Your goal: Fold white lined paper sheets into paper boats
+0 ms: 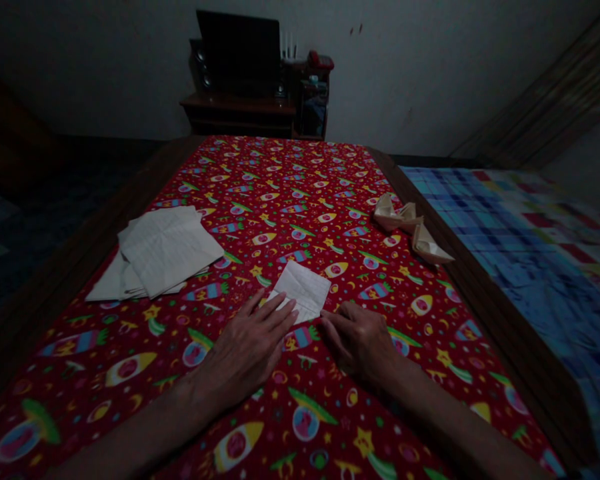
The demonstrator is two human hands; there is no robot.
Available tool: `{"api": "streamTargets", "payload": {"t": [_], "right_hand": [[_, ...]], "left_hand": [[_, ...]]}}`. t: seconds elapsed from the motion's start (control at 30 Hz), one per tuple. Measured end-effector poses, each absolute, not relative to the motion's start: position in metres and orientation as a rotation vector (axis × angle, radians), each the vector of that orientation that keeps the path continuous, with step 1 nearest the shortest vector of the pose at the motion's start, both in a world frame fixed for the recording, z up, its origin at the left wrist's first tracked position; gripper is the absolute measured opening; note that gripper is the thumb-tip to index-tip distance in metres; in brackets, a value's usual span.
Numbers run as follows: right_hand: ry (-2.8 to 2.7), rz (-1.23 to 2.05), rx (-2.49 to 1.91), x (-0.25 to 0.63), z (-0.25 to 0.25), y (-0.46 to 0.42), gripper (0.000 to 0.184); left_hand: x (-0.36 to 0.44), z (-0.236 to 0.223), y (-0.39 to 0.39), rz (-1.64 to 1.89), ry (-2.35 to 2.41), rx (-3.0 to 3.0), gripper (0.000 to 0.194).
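Note:
A small folded square of white paper [305, 287] lies on the red patterned cloth in front of me, with crease lines across it. My left hand [260, 333] rests flat on its left side, fingers stretched out and slightly apart. At the paper's lower right corner is my right hand [357, 333], its fingers curled and the thumb and index finger closed on the edge. Off to the left sits a stack of larger paper sheets [173, 250]. Several folded paper shapes like boats [430, 247] stand at the right side of the cloth.
The red cloth [280, 200] covers a table with a dark wooden edge [510, 347]. Behind its far end, a dark monitor [240, 53] stands on a brown desk [235, 103] against the wall. A blue checked bedspread [480, 220] spreads along the right.

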State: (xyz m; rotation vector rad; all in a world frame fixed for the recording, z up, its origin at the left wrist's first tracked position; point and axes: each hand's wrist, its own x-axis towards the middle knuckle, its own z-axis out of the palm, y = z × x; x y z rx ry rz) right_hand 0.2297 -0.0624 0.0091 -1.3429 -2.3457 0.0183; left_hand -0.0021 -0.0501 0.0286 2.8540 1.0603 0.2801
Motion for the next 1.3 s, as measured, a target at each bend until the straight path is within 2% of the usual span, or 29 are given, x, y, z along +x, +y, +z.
{"api": "streamTargets", "payload": {"t": [0.1,0.2,0.4,0.53,0.77,0.93,0.97,1.07,1.17,1.3], "right_hand": [[-2.169,0.192,-1.321,0.238,0.010,-0.051,0.025],[-2.065,0.161,-1.308,0.244,0.012,-0.033,0.023],[-2.328,0.035,-1.404,0.239,0.021,-0.006,0.042],[-2.422,0.084,-1.371,0.234,0.025,-0.004,0.039],[-2.195,0.615,-1.349,0.240,0.018,-0.025,0.036],[-2.340,0.839,-1.272,0.241,0.033,-0.066,0.014],[-2.414,0.858,-1.264,0.241,0.037,-0.071,0.014],[-2.588,0.665,-1.205,0.241,0.043,-0.077,0.017],[-2.669,0.234,-1.160,0.240,0.039,-0.071,0.029],[-2.658,-0.187,-1.105,0.241,0.032,-0.059,0.031]], "left_hand": [[-0.003,0.031,-0.048,0.304,1.072,2.843,0.037],[-0.003,0.031,-0.045,0.314,1.050,2.874,0.034],[-0.002,0.030,-0.044,0.269,0.988,2.958,0.039],[-0.002,0.031,-0.043,0.233,0.954,3.021,0.041],[-0.005,0.028,-0.026,0.342,0.932,3.097,0.032],[-0.004,0.028,-0.014,0.428,0.897,3.063,0.024],[-0.004,0.027,-0.016,0.430,0.903,3.034,0.025],[-0.006,0.023,-0.026,0.430,0.923,2.937,0.037],[-0.009,0.017,-0.038,0.435,0.939,2.880,0.051],[-0.011,0.012,-0.046,0.415,0.988,2.856,0.058]]}}
